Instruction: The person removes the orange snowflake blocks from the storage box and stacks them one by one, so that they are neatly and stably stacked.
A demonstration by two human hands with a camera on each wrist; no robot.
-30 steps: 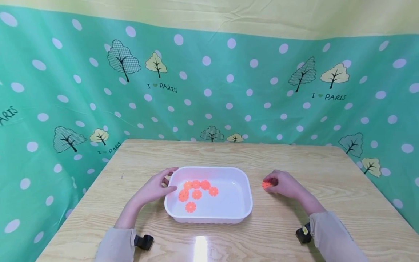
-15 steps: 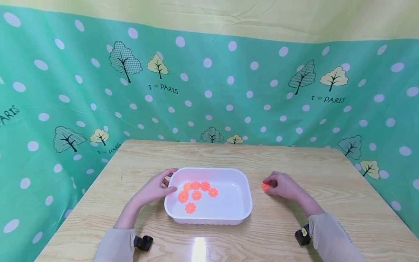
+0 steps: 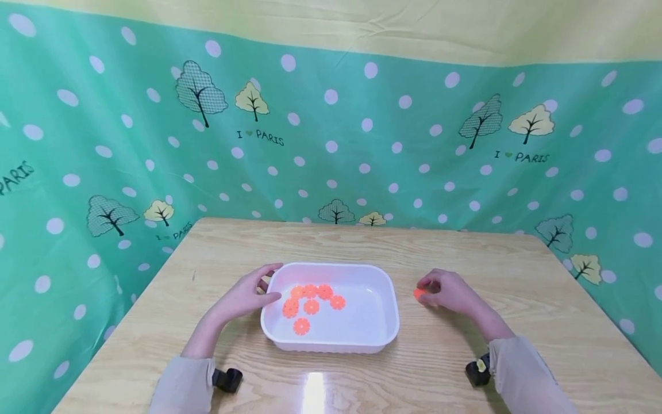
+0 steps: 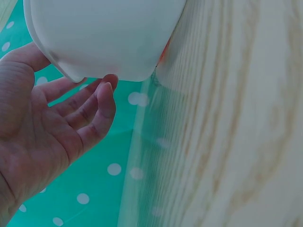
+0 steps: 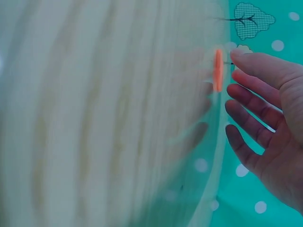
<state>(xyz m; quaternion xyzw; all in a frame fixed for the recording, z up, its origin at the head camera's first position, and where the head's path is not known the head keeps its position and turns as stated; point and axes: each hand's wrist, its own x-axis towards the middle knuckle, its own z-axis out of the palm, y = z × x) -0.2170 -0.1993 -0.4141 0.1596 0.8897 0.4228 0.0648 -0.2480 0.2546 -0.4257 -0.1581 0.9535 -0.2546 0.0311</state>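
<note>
A white plastic tub [image 3: 357,322] stands on the table in the head view, with several orange notched discs [image 3: 311,306] lying in its left half. My left hand [image 3: 248,294] grips the tub's left end, the thumb over the rim. In the left wrist view the other fingers [image 4: 106,101] curl close to the outer wall. To the right of the tub, my right hand [image 3: 446,290] hovers over more orange discs [image 3: 419,294]. The right wrist view shows that orange [image 5: 218,71] edge-on, low on the tabletop, with a gap between it and my spread fingers [image 5: 244,99].
The wooden table [image 3: 362,241] reaches back to a green dotted curtain [image 3: 331,167] printed with trees. A black wrist camera [image 3: 227,380] sits at the left sleeve and another black camera [image 3: 478,372] at the right sleeve. Light glares on the near tabletop.
Both hands and the tub stay in place; the head view has only shifted slightly. The discs under my right hand show less of their notched face than a second ago.
</note>
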